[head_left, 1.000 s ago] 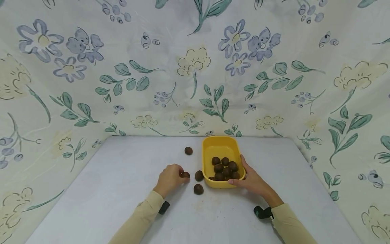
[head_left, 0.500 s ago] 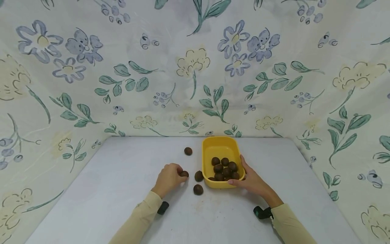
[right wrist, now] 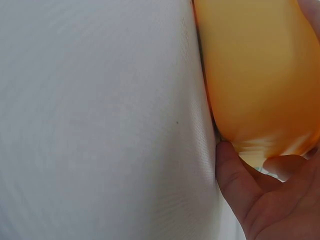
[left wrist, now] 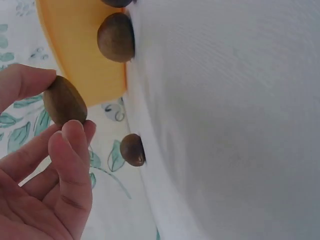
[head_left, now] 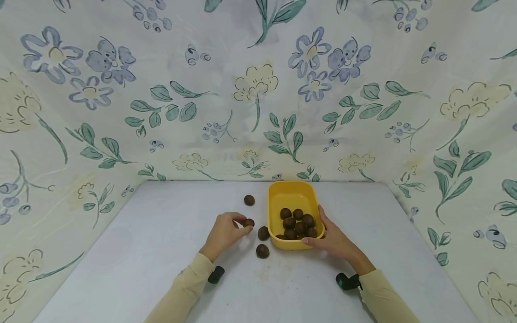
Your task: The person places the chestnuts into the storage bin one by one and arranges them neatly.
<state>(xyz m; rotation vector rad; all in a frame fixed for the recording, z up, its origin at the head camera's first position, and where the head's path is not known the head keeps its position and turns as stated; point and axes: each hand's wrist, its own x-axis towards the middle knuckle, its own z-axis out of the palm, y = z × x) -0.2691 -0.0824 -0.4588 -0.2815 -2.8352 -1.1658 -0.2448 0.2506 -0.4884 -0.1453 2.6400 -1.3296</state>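
The left hand (head_left: 222, 234) pinched a brown nut (head_left: 249, 223) while the right hand (head_left: 337, 241) clasped a yellow tub (head_left: 288, 245) near the counter's (head_left: 291, 291) far edge.

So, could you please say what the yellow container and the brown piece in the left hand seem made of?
Yellow container: probably smooth, slightly glossy plastic, given its even colour and corner highlights.
Brown piece: perhaps nutshell, satin-smooth, judging by its mottled surface; imitation is possible.

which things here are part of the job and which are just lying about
Likely part of the job:
yellow tub, held by the right grip
nuts inside it
nut in the left grip
three loose nuts nearby

Just surroundings:
white table
floral backdrop
black wrist devices
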